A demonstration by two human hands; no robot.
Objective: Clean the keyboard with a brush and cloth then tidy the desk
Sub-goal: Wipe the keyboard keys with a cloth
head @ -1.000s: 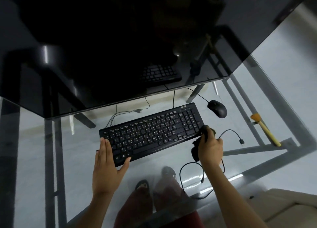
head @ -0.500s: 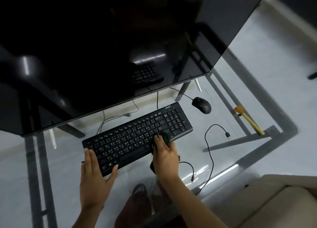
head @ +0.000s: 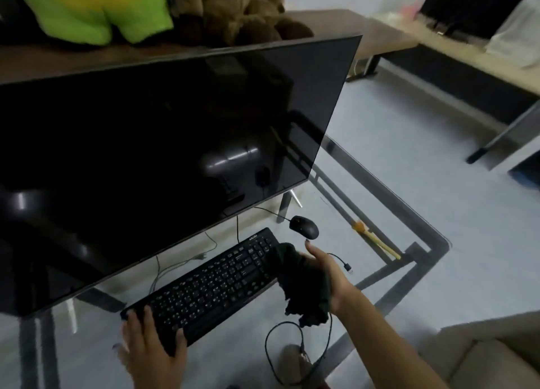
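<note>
Since the dark cloth (head: 304, 283) is limp (bunched), right hand (head: 330, 274) grips it beside the keyboard (head: 210, 286); flat left hand (head: 149, 347) steadies that.

Both forearms were bare to the frame's edge, with no sleeves, watch or rings visible. The left hand (head: 152, 350) and right hand (head: 330, 274) wore dark polish on long fingernails.

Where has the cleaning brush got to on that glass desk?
In the head view, the brush lies on the glass desk at the far right, beyond the black mouse, out of both hands' reach.
</note>
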